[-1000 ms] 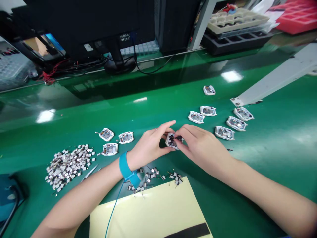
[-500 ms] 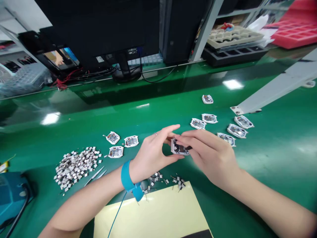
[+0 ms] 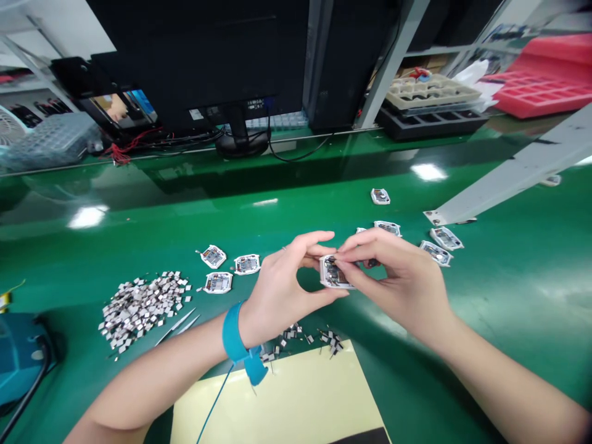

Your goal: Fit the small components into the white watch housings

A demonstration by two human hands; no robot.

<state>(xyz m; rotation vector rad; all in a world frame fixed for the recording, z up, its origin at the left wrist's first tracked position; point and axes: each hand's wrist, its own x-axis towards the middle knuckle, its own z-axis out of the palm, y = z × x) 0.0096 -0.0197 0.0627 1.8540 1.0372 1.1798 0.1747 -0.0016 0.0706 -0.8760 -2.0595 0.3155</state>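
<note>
Small white-framed circuit board [image 3: 333, 272] held up above the bench btwn both hands, dark parts on its face. L hand [image 3: 282, 290] grasps it: thumb along the lower edge, index curled over the top. R hand [image 3: 398, 277] also grasps it, fingertips pinching the upper-left side, other fingers bent in. Neither hand released.

Blue wrist strap [image 3: 234, 333] on L wrist, blue cord [image 3: 215, 401] running down from it across a pale yellow sheet [image 3: 272, 401]. Small black-and-silver bits w/ thin pins [image 3: 300, 338] lie just above the sheet's top edge.

L of hands: 3 more boards [image 3: 246, 264], a pile of silver squares [image 3: 143, 308], tweezers [image 3: 176, 327] right beside the pile. R of hands: more boards [image 3: 446, 238] in a loose arc, some partly behind R hand. All on a green bench [image 3: 296, 203]. Far side: black monitor [image 3: 198, 61], beige tray [image 3: 432, 91] on a black tray [image 3: 430, 126], red tray [image 3: 541, 92].
</note>
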